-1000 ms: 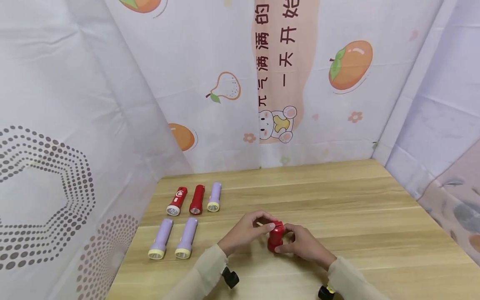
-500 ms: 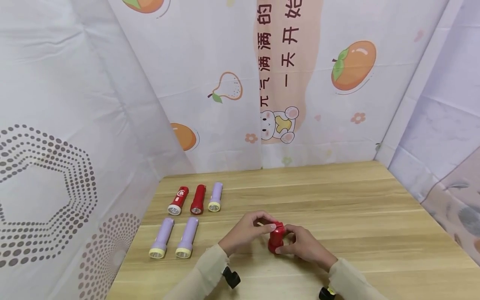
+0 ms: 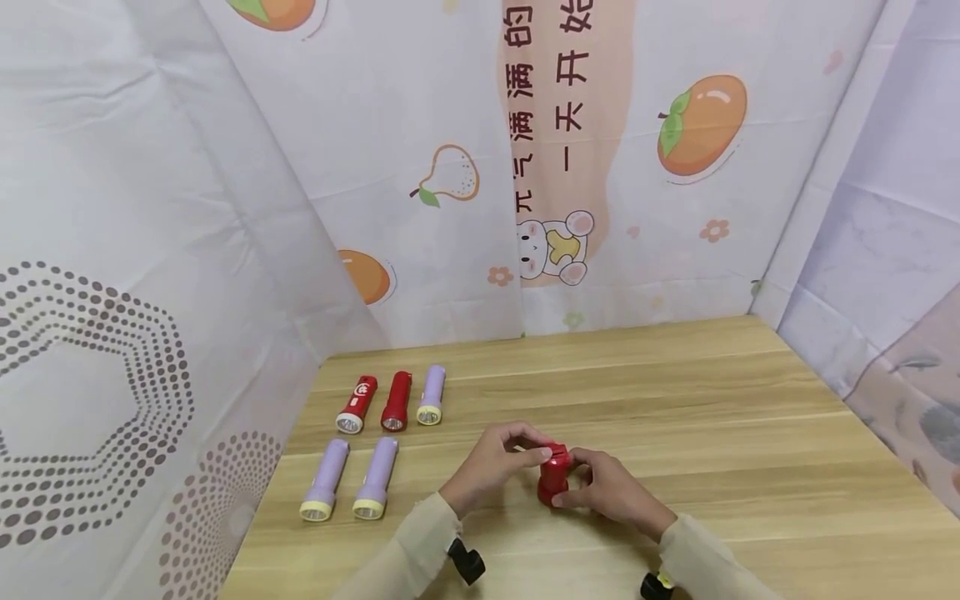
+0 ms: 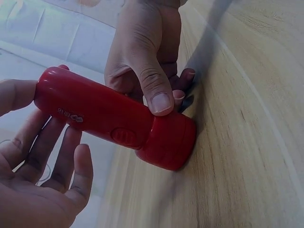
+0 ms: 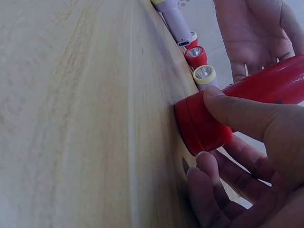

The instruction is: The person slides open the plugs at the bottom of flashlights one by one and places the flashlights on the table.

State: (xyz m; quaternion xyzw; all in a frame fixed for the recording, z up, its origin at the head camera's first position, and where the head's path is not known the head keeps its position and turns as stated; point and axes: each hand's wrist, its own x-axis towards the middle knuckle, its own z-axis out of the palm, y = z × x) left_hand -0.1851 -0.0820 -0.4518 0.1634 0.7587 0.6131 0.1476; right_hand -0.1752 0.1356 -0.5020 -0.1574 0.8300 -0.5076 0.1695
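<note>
Both hands on one torch. Left hand [image 3: 498,462]: fingers bent, thumb and fingertips pinching the tail from the left; little finger sticks out. Right hand [image 3: 611,490]: curled partway round the head end, thumb pressed on the head; lower fingertips down close to the worktop [image 3: 712,392].

Held torch [image 3: 552,479]: between the hands, near side of the worktop, right of middle. Stands head down, about upright, lens side hidden against the wood. Glossy red all over, head wider than body. Oval ribbed switch on the body close to the head, small pale logo and lettering further up, too small to read. Dark slot on the tail.

In the way: the fingers cover part of the tail and head in the head view; the left hand sits between this torch and the others.

Others lie on the left, heads toward the near side. Far row, left to right: white-rimmed torch [image 3: 357,404], red with white print; plain red torch [image 3: 397,402]; far lilac torch [image 3: 431,394], yellow head. Near row: left lilac torch [image 3: 327,479], right lilac torch [image 3: 377,479], both yellow-headed. All apart.

Pale sleeves [image 3: 423,533], black wrist mount [image 3: 467,562] under the left one. Printed cloth [image 3: 390,167] behind.
</note>
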